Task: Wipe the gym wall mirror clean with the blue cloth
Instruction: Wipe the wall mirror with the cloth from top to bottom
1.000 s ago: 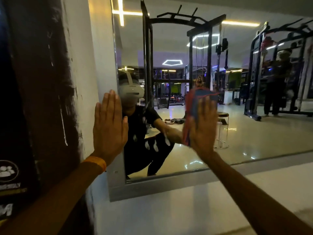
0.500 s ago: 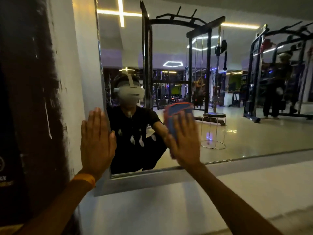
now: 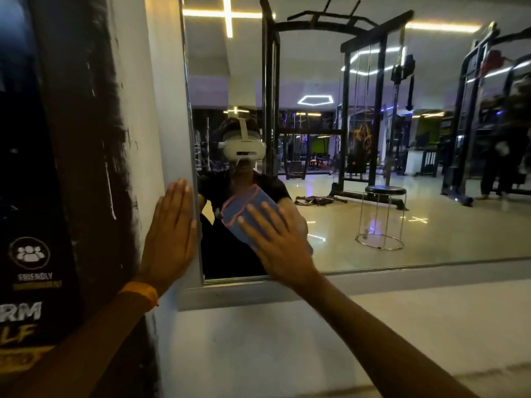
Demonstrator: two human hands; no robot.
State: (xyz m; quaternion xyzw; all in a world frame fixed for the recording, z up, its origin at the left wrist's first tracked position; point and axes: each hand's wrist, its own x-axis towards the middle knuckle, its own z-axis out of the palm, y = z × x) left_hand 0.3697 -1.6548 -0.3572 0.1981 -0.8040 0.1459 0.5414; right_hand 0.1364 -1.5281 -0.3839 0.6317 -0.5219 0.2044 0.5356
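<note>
I see my right hand [image 3: 283,248] flat on the blue cloth [image 3: 244,208], fingers straight and spread, pressing it against the mirror [image 3: 373,168] near its lower left corner. The forearm reaches in from the lower right. My left hand [image 3: 169,239] lies flat on the wall [image 3: 161,124] just beside the mirror's left edge, fingers straight, pressed together, pointing up. An orange band [image 3: 140,294] circles that wrist.

A dark lettered poster [image 3: 31,268] sits left of the white wall [image 3: 258,354].
</note>
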